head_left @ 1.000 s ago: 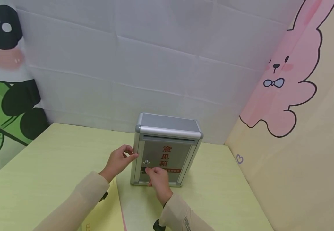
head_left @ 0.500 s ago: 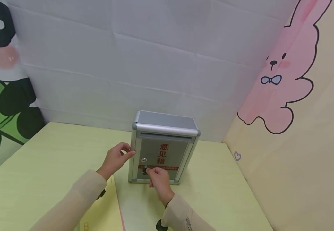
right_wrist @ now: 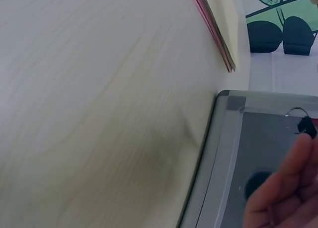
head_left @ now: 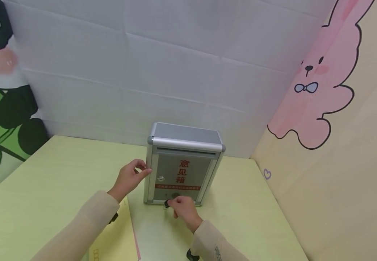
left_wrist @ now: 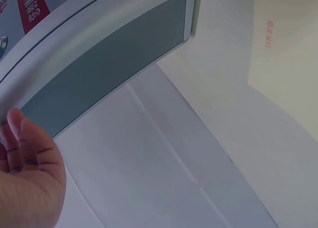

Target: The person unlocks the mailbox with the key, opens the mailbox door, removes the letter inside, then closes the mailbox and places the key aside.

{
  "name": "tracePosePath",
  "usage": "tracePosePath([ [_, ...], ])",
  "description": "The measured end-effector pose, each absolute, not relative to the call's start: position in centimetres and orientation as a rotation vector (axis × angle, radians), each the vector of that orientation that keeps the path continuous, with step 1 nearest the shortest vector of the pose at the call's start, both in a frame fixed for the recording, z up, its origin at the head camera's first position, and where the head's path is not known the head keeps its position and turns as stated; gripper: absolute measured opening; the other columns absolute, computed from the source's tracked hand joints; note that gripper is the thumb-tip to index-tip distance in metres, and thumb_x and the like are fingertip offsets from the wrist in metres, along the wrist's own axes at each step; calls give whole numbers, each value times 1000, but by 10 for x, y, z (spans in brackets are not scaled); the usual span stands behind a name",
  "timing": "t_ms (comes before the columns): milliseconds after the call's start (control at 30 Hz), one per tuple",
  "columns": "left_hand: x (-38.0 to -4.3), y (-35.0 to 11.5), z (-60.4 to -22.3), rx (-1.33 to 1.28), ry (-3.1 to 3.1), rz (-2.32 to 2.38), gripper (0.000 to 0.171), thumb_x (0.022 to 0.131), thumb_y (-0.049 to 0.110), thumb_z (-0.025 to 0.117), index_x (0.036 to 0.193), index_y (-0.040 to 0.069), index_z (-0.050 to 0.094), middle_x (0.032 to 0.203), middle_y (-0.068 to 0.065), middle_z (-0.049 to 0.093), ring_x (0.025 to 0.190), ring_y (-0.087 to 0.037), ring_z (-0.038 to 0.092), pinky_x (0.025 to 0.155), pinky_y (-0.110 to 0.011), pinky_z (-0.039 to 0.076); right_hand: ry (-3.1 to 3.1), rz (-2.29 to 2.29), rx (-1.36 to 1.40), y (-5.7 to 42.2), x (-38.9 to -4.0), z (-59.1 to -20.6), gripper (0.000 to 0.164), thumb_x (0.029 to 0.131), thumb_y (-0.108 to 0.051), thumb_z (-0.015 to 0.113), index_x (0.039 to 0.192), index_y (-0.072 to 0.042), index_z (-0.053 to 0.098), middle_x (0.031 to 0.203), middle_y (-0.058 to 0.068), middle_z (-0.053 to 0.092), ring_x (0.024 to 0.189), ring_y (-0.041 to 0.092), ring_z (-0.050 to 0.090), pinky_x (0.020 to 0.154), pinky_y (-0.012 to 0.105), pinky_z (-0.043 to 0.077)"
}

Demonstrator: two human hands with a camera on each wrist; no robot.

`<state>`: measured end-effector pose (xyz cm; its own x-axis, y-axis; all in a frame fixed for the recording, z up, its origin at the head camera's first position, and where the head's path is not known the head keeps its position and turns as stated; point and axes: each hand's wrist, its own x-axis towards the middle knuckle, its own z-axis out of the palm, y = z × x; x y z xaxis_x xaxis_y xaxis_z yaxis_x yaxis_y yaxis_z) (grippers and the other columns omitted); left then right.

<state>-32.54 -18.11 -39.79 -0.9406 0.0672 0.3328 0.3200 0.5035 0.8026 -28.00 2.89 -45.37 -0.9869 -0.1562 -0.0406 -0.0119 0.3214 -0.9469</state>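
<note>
A silver-framed suggestion box [head_left: 185,139] with a grey front and red lettering stands upright on the table. Its round metal lock [head_left: 160,178] is on the front panel's left side. My left hand [head_left: 130,179] touches the box's left edge with its fingertips; in the left wrist view that hand [left_wrist: 30,173] has loosely bent fingers against the frame. Below the lock, in front of the panel's lower part, my right hand [head_left: 185,210] pinches a black-headed key [head_left: 167,204] between thumb and finger. A thin metal ring [right_wrist: 298,110] shows on the key in the right wrist view; its blade is hidden.
Yellow paper envelopes [head_left: 114,235] with a pink edge lie on the pale table [head_left: 247,217], left of the box and partly under my left arm. A white wall covering [head_left: 175,72] rises close behind the box. A side wall [head_left: 354,181] with a pink rabbit stands at the right.
My right hand has moved down and slightly right, taking the key away from the lock, which is now uncovered. The left hand stays at the box's edge. The head view has shifted slightly.
</note>
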Motion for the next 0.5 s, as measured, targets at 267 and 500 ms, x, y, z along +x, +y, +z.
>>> tracePosePath([
  [267,-326,-181,-399,-342,-2491,-1415,22,90,14,68,99,-2,57,93,-14,60,72,-19,54,66,-33,46,2526,-1477,-164,32,-277,-460,29,89,-14,64,68,7,59,46,-4,47,49,11,41,58,28,38],
  [500,-327,-182,-400,-332,-2493,-1416,22,90,14,68,99,-2,57,94,-14,60,72,-20,53,66,-33,46,2549,-1380,-181,31,-273,-471,26,86,-10,65,63,3,59,45,-4,47,48,11,43,56,25,39],
])
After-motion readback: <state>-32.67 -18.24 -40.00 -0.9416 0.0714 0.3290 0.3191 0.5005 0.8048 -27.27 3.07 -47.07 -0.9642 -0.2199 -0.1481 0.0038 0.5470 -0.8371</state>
